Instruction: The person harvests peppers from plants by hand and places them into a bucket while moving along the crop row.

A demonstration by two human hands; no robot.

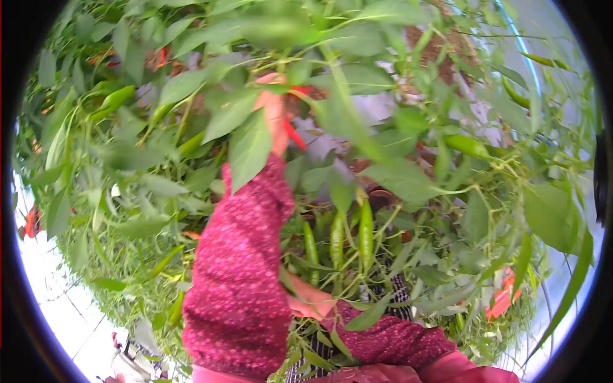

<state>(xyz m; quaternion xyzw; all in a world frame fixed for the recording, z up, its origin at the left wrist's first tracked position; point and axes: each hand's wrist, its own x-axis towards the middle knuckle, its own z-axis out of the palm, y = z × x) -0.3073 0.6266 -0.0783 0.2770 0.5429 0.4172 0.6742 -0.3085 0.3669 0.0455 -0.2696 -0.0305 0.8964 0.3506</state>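
Note:
My left hand (273,118) reaches up into the pepper plants, partly covered by leaves. Right beside it hangs a red pepper (294,134), with more red at the fingertips; the leaves hide whether the fingers hold it. Lower down, my right hand (311,300) is among stems and leaves, below several green peppers (336,239). Its fingers are mostly hidden, so its grip does not show. Both arms wear dark pink speckled sleeves.
Dense foliage surrounds both arms. Other green peppers (466,145) hang at the right, and a blue cord (525,48) runs down at the upper right. A red object (503,297) shows at the lower right. Pale sheeting (64,306) lies at the lower left.

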